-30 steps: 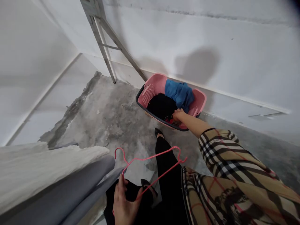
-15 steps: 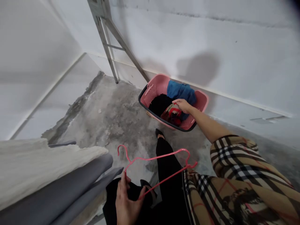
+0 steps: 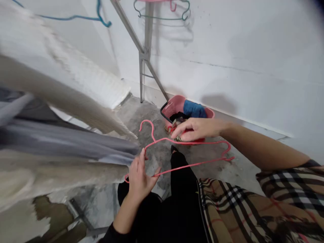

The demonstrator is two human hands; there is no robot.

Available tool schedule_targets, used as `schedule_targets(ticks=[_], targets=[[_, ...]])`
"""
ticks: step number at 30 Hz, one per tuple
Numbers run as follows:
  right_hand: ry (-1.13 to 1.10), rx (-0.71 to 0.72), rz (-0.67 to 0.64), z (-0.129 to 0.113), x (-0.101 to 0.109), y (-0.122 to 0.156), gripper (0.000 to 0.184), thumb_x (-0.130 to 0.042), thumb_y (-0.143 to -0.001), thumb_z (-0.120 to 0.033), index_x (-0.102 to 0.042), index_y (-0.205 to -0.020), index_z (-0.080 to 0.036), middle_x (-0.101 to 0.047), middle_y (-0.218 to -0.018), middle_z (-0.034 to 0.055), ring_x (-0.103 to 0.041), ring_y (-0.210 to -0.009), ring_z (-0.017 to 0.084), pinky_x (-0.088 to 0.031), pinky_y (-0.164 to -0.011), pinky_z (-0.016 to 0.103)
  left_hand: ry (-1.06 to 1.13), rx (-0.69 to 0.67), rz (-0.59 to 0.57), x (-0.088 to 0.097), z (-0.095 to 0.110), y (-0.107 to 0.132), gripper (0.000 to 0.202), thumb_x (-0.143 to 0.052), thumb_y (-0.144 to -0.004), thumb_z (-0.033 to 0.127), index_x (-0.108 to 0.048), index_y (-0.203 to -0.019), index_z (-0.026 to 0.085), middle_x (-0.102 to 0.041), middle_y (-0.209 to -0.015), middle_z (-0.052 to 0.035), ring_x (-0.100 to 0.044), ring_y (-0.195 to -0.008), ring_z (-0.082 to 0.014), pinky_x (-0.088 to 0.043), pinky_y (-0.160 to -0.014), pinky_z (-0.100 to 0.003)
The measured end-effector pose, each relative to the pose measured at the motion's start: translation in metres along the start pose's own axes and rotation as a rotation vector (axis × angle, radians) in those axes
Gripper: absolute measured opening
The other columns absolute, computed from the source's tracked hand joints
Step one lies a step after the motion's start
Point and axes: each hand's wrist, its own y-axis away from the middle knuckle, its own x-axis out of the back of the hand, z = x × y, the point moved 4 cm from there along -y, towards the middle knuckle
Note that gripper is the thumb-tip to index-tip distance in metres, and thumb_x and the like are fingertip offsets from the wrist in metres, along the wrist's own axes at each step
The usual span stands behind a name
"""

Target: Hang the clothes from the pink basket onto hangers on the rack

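My left hand [image 3: 139, 180] is closed around one end of a pink clothes hanger [image 3: 187, 166], whose hook points up and away from me. Beyond the hanger, my right hand [image 3: 202, 127] pinches a red and beige patterned garment [image 3: 171, 130], raised at the near side of a pink laundry basket [image 3: 178, 100]. My fingers partly cover that garment, so its shape cannot be made out. Inside the basket lie a blue cloth [image 3: 194, 109] and a black cloth [image 3: 177, 116].
White and grey laundry [image 3: 111, 140] hangs close on my left. A metal rack leg [image 3: 141, 79] stands by the white wall behind the basket. A green hanger [image 3: 162, 18] and a blue hanger [image 3: 73, 17] hang higher up.
My right hand has come up from inside the basket with the patterned garment. The hanger in my left hand is slightly higher. The view has tilted up, showing more hangers and hanging laundry.
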Motion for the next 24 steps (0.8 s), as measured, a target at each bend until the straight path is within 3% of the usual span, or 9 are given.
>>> schedule_targets(ticks=[3,6,9,11,13,16,18,21,24], targets=[[0.165,-0.057,-0.19,-0.025,-0.045,0.011,0.049,-0.064,-0.083,-0.049,-0.067,-0.118,-0.015,-0.067,-0.089,0.0034,-0.058,-0.075,0.012,-0.044,-0.068,0.024,-0.051,-0.081,0.018,0.029,0.014,-0.001,0.092,-0.07,-0.081,0.042,-0.019,-0.154,0.018,-0.063,-0.1,-0.0091,-0.06,-0.088,-0.0233,-0.052,-0.081,-0.037],[0.271,0.037,-0.147,-0.046,-0.07,0.017,0.035,-0.054,-0.091,-0.04,-0.068,-0.108,-0.013,-0.066,-0.09,0.0048,-0.057,-0.077,0.012,-0.044,-0.073,0.025,-0.174,-0.127,0.121,0.056,0.024,0.004,0.093,-0.071,-0.081,0.044,-0.019,-0.155,0.022,-0.062,-0.114,-0.0137,-0.058,-0.105,-0.0298,-0.046,-0.094,-0.046],[0.302,0.13,0.002,-0.07,-0.076,0.031,0.029,-0.05,-0.094,-0.035,-0.068,-0.106,-0.016,-0.066,-0.098,0.0053,-0.058,-0.088,0.014,-0.045,-0.081,0.027,-0.222,-0.082,0.387,0.072,0.027,0.017,0.102,-0.075,-0.075,0.049,-0.016,-0.155,0.029,-0.038,-0.15,-0.0178,-0.031,-0.14,-0.0408,-0.024,-0.112,-0.061],[0.257,0.144,0.078,-0.085,-0.074,0.046,0.026,-0.051,-0.095,-0.036,-0.067,-0.108,-0.02,-0.066,-0.094,0.0033,-0.058,-0.085,0.014,-0.047,-0.077,0.026,-0.126,-0.037,0.506,0.069,0.027,0.031,0.11,-0.078,-0.072,0.051,-0.01,-0.156,0.032,-0.015,-0.161,-0.0158,-0.011,-0.148,-0.0419,-0.014,-0.116,-0.065],[0.175,0.168,0.149,-0.101,-0.071,0.062,0.025,-0.053,-0.095,-0.037,-0.066,-0.11,-0.023,-0.065,-0.087,0.0015,-0.058,-0.078,0.013,-0.048,-0.07,0.025,0.114,0.001,0.418,0.052,0.028,0.043,0.111,-0.076,-0.074,0.055,-0.005,-0.156,0.032,-0.009,-0.163,-0.0165,-0.012,-0.149,-0.0404,-0.017,-0.116,-0.065],[0.017,0.212,0.267,-0.123,-0.069,0.083,0.023,-0.054,-0.095,-0.039,-0.065,-0.11,-0.025,-0.065,-0.083,0.0006,-0.06,-0.072,0.012,-0.05,-0.063,0.023,0.672,0.064,-0.039,0.012,0.041,0.054,0.101,-0.061,-0.082,0.062,-0.002,-0.156,0.026,-0.026,-0.158,-0.021,-0.038,-0.14,-0.0351,-0.034,-0.112,-0.058],[-0.06,0.236,0.342,-0.134,-0.07,0.091,0.02,-0.055,-0.094,-0.036,-0.065,-0.108,-0.024,-0.065,-0.08,0.0001,-0.06,-0.067,0.011,-0.05,-0.059,0.022,0.931,0.108,-0.264,-0.003,0.056,0.056,0.101,-0.062,-0.082,0.062,-0.007,-0.157,0.023,-0.036,-0.154,-0.02,-0.046,-0.135,-0.0319,-0.039,-0.111,-0.052],[-0.131,0.285,0.45,-0.146,-0.069,0.097,0.017,-0.056,-0.091,-0.028,-0.066,-0.104,-0.022,-0.064,-0.072,-0.0013,-0.059,-0.058,0.009,-0.049,-0.053,0.02,1.013,0.161,-0.341,0.005,0.067,0.044,0.078,-0.067,-0.081,0.056,-0.043,-0.145,0.019,-0.055,-0.141,-0.0143,-0.053,-0.128,-0.0296,-0.041,-0.11,-0.047],[-0.19,0.324,0.598,-0.146,-0.059,0.104,0.016,-0.055,-0.09,-0.021,-0.067,-0.101,-0.02,-0.064,-0.07,-0.0013,-0.06,-0.055,0.009,-0.05,-0.051,0.02,0.987,0.274,-0.235,0.036,0.055,0.023,0.046,-0.062,-0.085,0.054,-0.071,-0.109,0.016,-0.074,-0.102,-0.0086,-0.067,-0.1,-0.023,-0.053,-0.096,-0.039]])
